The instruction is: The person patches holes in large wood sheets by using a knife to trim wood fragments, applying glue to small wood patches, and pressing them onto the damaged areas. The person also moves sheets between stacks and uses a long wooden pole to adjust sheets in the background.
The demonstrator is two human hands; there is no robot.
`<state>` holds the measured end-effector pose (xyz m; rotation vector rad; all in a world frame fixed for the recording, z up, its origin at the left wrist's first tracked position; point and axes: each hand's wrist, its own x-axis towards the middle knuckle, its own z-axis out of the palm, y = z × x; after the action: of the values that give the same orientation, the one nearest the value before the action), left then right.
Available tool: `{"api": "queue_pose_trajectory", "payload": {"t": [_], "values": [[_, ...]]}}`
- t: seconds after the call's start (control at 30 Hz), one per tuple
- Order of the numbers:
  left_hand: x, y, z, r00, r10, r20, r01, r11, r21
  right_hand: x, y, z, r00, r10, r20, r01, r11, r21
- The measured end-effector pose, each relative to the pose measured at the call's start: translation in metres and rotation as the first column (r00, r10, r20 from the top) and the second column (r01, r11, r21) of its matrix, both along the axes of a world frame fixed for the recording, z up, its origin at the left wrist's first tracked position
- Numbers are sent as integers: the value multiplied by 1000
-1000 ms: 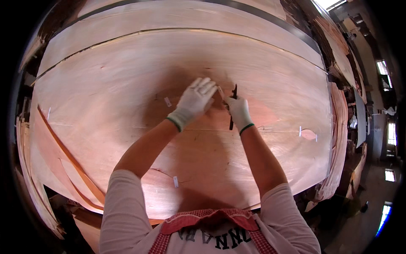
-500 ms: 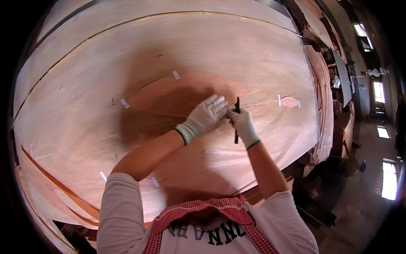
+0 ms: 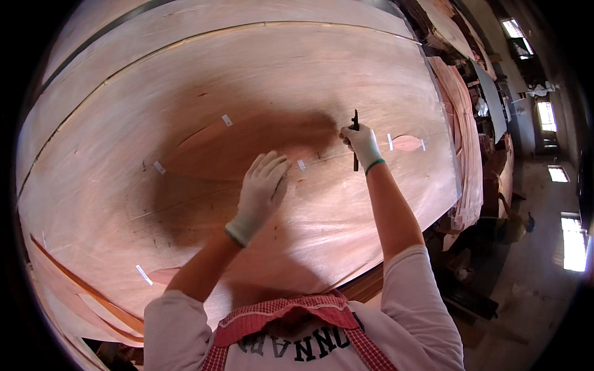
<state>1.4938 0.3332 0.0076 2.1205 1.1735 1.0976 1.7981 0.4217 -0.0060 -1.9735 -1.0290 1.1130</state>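
A broad pinkish wood veneer sheet lies in front of me, with a darker leaf-shaped veneer patch set into its middle. Short white tape strips mark the patch's edges: one strip on the far side, another at the left end, and a third on the near edge. My left hand, in a white glove, is over the near edge with fingers stretched out and nothing visible in them. To the right of the patch, my gloved right hand grips a slim black tool, held lengthwise away from me.
Farther right, a small oval patch has tape at both ends. Loose veneer strips lie at the lower left. Stacked veneer hangs along the right edge, beside a floor with dark clutter. A long seam crosses the far side.
My hands have come apart, the left moving left and nearer me, the right moving away with the black tool. A tape strip on the patch's near edge now shows. The view has shifted slightly.
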Motion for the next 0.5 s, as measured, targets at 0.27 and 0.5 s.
{"api": "queue_pose_trajectory", "payload": {"t": [0.27, 0.5], "values": [[-51, -73, 3, 987, 152, 44, -138, 966, -219, 6, -1, -19, 990, -123, -66, 114, 985, -131], [-90, -87, 20, 957, 288, -29, -288, 938, -194, 12, 1, -14, 996, 67, -55, -70, 996, -58]]}}
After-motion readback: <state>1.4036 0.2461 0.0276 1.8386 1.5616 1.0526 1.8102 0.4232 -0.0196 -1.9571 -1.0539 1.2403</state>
